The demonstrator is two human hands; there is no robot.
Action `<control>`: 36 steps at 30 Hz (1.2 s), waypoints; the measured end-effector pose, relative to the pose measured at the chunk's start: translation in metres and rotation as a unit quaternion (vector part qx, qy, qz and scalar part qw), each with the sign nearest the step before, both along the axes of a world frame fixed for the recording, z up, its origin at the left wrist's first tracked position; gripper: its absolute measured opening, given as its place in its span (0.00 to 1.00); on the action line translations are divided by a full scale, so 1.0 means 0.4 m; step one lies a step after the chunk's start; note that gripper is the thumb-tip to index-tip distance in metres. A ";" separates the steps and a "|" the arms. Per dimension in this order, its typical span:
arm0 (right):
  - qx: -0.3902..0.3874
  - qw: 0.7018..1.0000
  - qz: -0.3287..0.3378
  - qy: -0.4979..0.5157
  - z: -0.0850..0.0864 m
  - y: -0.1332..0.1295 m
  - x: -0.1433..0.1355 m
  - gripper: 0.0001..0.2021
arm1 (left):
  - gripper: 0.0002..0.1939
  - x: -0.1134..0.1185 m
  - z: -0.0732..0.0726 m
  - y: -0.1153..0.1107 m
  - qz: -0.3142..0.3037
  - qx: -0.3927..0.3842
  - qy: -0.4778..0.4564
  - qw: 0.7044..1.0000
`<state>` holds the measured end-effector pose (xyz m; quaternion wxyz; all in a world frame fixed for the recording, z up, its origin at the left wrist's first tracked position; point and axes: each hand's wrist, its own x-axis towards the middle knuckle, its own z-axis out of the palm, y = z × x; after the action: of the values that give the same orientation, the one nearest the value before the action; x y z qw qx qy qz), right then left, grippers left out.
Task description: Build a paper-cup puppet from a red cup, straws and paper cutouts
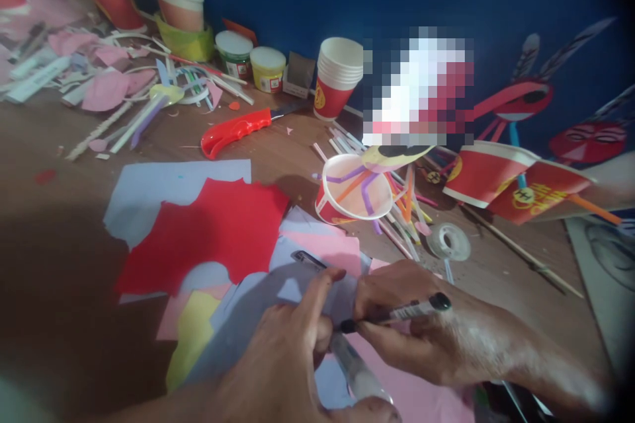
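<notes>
My right hand grips a black-capped marker, its dark tip pointing left near my left fingers. My left hand is closed on a whitish translucent tube, with the thumb at its lower end; the index finger points up. Both hands are over blue and pink paper sheets. Another dark pen lies on the sheets just above my left index finger. Cut red paper and a yellow piece lie to the left. What the marker tip touches is hidden between the fingers.
A red-handled cutter lies behind the red paper. A paper cup with straws, a tape roll and loose straws are farther back. Stacked cups and small tubs line the wall. Decorated red cups stand at right.
</notes>
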<state>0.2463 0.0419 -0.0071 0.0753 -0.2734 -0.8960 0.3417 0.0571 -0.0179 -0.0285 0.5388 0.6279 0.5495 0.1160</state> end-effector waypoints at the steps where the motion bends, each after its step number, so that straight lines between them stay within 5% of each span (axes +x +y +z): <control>1: -0.014 1.000 -0.013 0.001 -0.004 -0.006 0.006 0.06 | 0.47 0.001 0.002 0.000 0.007 -0.005 -0.003 1.000; 7: -0.033 0.994 -0.091 0.043 -0.016 -0.052 0.036 0.05 | 0.40 0.007 0.010 -0.004 0.032 -0.032 -0.001 0.999; 15: 0.066 0.983 -0.153 0.071 -0.024 -0.156 0.043 0.07 | 0.03 0.007 0.002 0.000 -0.035 0.051 -0.029 0.998; 30: 0.242 0.951 -0.185 0.056 -0.072 -0.286 0.037 0.06 | 0.09 0.018 0.022 0.004 -0.043 0.055 -0.031 0.997; 36: 0.253 0.947 -0.187 0.068 -0.072 -0.304 0.024 0.06 | 0.10 0.016 0.029 0.005 -0.052 0.038 -0.028 0.998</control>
<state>0.2560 -0.0796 -0.0359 0.2652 -0.3844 -0.8784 0.1012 0.0633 -0.0159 -0.0167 0.5350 0.6724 0.4959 0.1256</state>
